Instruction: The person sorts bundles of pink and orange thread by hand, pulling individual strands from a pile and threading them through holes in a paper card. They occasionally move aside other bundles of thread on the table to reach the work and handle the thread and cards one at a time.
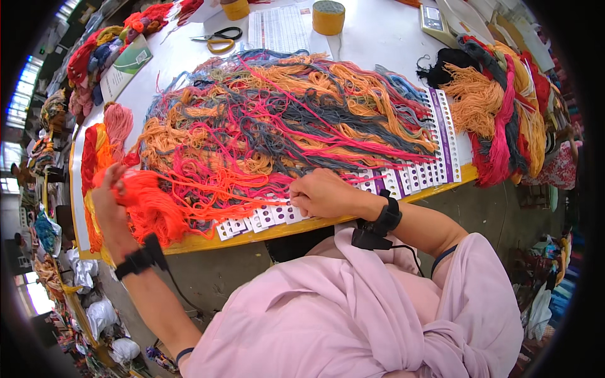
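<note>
A loose hank of bright orange-red embroidery thread (157, 205) hangs over the table's front left edge. My left hand (107, 198) is closed on its left end, fingers curled into the strands. Orange strands stretch from it to the right, reaching my right hand (324, 195), which is closed in a pinch at the table's front edge. Its fingertips are mostly hidden, but the strands seem to end in them. Under and beside that hand lie white cards with punched holes (403, 179), overlapping in a row. Orange, pink and grey threads (265, 120) spread in a thick tangle behind both hands.
Scissors (222, 39), a printed sheet (277, 28) and a yellow spool-shaped roll (328, 17) lie at the back. More hanks (498, 107) hang off the right side; red and pink ones (116, 129) lie left. A small grey device (433, 20) stands back right.
</note>
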{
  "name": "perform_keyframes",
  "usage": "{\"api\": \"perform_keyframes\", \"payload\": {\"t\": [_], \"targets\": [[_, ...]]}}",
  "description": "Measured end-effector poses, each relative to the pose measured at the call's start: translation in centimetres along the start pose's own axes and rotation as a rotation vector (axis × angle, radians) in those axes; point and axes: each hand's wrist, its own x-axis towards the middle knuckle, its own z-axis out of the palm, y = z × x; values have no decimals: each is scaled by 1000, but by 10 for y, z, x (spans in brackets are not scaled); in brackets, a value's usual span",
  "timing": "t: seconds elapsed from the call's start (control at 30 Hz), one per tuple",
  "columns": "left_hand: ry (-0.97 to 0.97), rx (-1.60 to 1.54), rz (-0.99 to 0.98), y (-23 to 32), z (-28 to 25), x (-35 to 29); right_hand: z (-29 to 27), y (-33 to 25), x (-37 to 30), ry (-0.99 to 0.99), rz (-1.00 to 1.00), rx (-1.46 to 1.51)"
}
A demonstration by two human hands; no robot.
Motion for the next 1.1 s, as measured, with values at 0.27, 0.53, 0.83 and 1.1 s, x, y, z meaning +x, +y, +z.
{"api": "perform_keyframes", "payload": {"t": [0.27,0.53,0.83,1.1], "targets": [[-712,-681,-624,-103,173,-176,5,-2,-7,272,6,274],[-700,-759,-599,-97,174,-184,31,-17,27,100,151,822],[-677,-718,-588,-94,176,-188,40,-13,21,127,136,1005],[-712,-699,-591,-94,179,-189,41,-8,19,187,104,836]]}}
